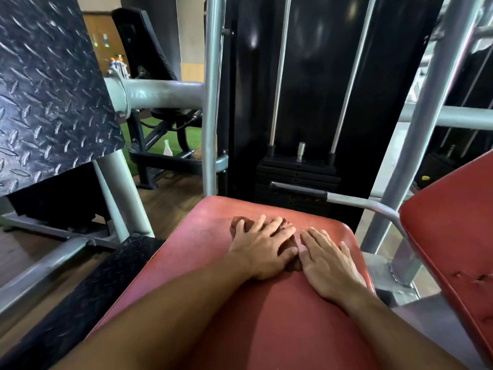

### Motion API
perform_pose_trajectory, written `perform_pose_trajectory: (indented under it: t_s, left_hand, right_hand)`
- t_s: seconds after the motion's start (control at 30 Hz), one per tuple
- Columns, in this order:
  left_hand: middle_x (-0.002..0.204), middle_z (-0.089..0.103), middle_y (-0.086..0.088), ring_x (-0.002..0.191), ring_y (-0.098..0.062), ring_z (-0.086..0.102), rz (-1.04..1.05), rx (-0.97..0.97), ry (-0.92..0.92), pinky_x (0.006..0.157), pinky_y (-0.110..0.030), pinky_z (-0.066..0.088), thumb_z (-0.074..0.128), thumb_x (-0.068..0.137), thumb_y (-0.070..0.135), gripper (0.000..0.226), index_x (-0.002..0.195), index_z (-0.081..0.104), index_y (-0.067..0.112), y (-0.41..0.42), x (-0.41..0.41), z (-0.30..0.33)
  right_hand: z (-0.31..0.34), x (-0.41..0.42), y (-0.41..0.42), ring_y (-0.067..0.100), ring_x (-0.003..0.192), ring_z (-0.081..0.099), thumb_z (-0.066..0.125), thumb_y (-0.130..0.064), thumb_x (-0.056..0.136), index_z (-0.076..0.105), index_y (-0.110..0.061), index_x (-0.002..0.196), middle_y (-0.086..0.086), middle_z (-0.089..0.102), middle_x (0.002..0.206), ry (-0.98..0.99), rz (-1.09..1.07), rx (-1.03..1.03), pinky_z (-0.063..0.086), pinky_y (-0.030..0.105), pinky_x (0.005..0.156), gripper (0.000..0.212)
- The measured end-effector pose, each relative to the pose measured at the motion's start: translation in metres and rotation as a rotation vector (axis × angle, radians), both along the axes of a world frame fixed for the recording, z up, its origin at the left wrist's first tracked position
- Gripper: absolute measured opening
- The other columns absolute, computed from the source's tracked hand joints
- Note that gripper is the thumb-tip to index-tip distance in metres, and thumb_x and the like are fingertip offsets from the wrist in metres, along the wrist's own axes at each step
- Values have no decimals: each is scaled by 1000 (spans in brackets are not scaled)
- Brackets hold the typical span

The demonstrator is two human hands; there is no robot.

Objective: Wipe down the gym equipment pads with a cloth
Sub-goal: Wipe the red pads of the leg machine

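Head view: mid-frame, the left hand (262, 243) presses spread, straight fingers onto a brown cloth (240, 225) on the red seat pad (186, 257). The right hand (326, 260) lies flat just beside it, fingers straight. Most of the cloth is hidden under the left palm; a second red pad (450, 231) is cut off at right.

Wood floor (170, 198), green turf (160, 134), black weight stack (297, 180) behind.
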State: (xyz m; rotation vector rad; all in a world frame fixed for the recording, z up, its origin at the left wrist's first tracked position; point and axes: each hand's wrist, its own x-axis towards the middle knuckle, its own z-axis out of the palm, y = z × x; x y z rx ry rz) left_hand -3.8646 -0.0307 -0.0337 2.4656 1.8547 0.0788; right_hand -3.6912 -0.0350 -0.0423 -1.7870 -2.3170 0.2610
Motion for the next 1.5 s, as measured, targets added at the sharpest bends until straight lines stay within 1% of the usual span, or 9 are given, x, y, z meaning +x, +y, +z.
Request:
perform_pose_trajectory:
  t_s: [0.23, 0.43, 0.57, 0.67, 0.93, 1.07, 1.2, 1.37, 1.5]
  left_hand:
    - [163, 9, 12, 150, -13, 1, 126, -7, -89, 118, -52, -2, 20, 94, 62, 64, 153, 17, 37, 27, -36, 9]
    - [163, 8, 12, 150, -10, -3, 27, -14, -53, 119, -50, -3, 22, 94, 63, 63, 152, 14, 40, 10, -67, -3]
    - [163, 1, 14, 150, -17, -10, 227, 20, -25, 111, -62, -7, 18, 92, 65, 61, 150, 12, 49, 13, -91, 6]
    - [161, -4, 22, 149, -24, -16, 207, -36, -53, 106, -72, -10, 19, 90, 68, 57, 146, 9, 58, 0, -87, 1]
    - [163, 2, 13, 150, -18, -4, 336, -19, -129, 117, -59, 5, 22, 93, 64, 59, 149, 14, 51, 6, -122, 5]
    - [162, 10, 16, 149, -13, 1, 203, 6, -84, 118, -57, 9, 19, 88, 69, 63, 149, 13, 51, -26, -129, -6]
    - [160, 15, 15, 147, -11, 10, 268, -16, -220, 120, -40, 12, 26, 88, 69, 62, 147, 25, 49, -38, -148, -2]
    - [163, 2, 14, 150, -17, 0, 167, -38, -24, 118, -55, 7, 3, 75, 75, 78, 149, 9, 52, -53, -129, -7]
    - [164, 2, 13, 150, -17, 0, 222, -72, -35, 118, -56, 3, 19, 91, 65, 61, 149, 6, 53, -43, -117, 1]
  right_hand:
    - [2, -1, -2, 13, 153, -5, 19, -41, 105, 14, -27, 159, -8, 4, 167, -21, 14, -20, -3, 46, 122, 56]
    - [1, -2, -1, 16, 153, -7, 17, -46, 104, 10, -33, 159, -10, 1, 167, -86, 42, -19, -3, 50, 123, 57]
    - [2, -3, -3, 13, 153, -9, 16, -48, 104, 7, -34, 159, -11, -2, 167, -105, 74, -23, -4, 48, 123, 57]
    - [1, -3, -2, 12, 153, -8, 16, -48, 104, 7, -34, 159, -12, -2, 167, -103, 70, -22, -3, 48, 123, 57]
    - [-2, -1, -1, 12, 153, -6, 17, -48, 104, 8, -34, 159, -13, 1, 167, -81, 61, -15, -1, 47, 123, 57]
    - [-2, -2, -1, 13, 153, -5, 18, -47, 104, 8, -34, 159, -12, 2, 167, -87, 65, -11, 1, 48, 123, 57]
    - [-2, -1, -1, 14, 153, -4, 18, -46, 104, 10, -33, 159, -11, 3, 167, -95, 58, -3, 1, 50, 123, 57]
    - [-2, -3, -2, 14, 153, -4, 18, -46, 104, 9, -32, 159, -11, 2, 167, -93, 61, -6, 0, 49, 123, 57]
    - [-1, -4, -3, 15, 154, -4, 18, -46, 104, 10, -32, 159, -11, 2, 167, -99, 61, -6, -1, 50, 123, 57]
